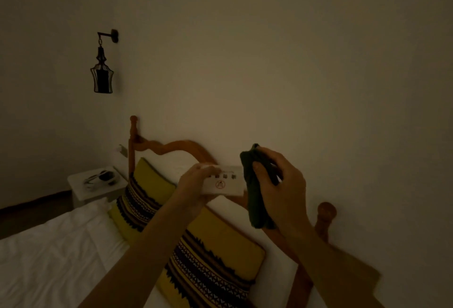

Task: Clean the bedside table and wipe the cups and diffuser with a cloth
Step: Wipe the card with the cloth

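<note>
Here we list what the dim room shows. Left hand [193, 180]: raised in front of the wall, fingers curled round the left end of a white box [224, 183], a flat rectangular item with small dark marks in a row and a red round symbol on its face; whether it is the diffuser we cannot tell. Right hand [279, 185]: just right of the box, thumb and fingers clamped on a dark green cloth [255, 190], which is bunched at the top and hangs down below the hand. The cloth touches the right end of the box. The two hands stand close together, with the box between them.

Far left, we note a white bedside desk [81, 191] against the wall, well apart from the hands; some dark and pale items [100, 178] lie on it, too dim and small for us to name. Above it, a dark lantern [101, 76] hangs from a wall bracket.

Below the hands we record a bed: a wooden headboard [171, 147] with curved top and round knobs, two yellow cushions [208, 251] with dark patterned bands leaning against it, and a white sheet [54, 253] at the near left. A pale wall [269, 50] fills the upper part of the view.
</note>
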Available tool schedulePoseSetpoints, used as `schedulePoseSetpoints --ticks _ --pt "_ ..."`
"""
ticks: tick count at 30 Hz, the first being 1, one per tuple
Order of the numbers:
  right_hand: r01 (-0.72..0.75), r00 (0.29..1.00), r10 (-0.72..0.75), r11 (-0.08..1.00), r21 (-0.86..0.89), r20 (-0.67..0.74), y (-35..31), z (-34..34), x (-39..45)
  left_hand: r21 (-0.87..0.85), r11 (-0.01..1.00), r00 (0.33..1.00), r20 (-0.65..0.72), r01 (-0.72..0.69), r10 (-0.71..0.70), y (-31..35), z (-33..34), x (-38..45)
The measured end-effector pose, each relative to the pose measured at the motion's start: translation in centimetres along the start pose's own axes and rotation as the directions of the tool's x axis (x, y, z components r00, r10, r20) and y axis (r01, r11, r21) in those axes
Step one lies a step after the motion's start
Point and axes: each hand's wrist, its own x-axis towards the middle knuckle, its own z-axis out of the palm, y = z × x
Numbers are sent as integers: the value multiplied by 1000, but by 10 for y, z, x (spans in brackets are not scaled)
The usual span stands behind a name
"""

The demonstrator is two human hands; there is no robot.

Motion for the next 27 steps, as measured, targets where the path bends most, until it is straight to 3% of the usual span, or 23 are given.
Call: schedulePoseSetpoints --ticks 3,8,13,16,20,25,27 --pt "141 987 -146 987 -78 -65 4 14 -28 -186 981 998 -23 60 -65 -13 5 0" --pt "351 936 -352 916 -196 32 11 46 -63 -307 925 975 83 222 -206 -44 17 -23" --pt "483 876 -475 852 -203 87 25 45 -64 -363 887 956 178 285 -234 -52 14 -38" --pt "456 887 -444 885 -96 129 31 49 -67 -488 829 960 96 274 -262 -60 1 -33" --pt "294 949 -290 956 -7 126 53 61 -74 -334 904 962 36 266 -270 -75 -24 -30" --pt "272 962 -266 958 -94 67 106 74 -68 -373 855 925 29 361 -378 -98 -70 -31" --pt "173 984 -167 976 -130 60 131 82 -64 -424 817 911 48 391 -410 -111 -90 -36"
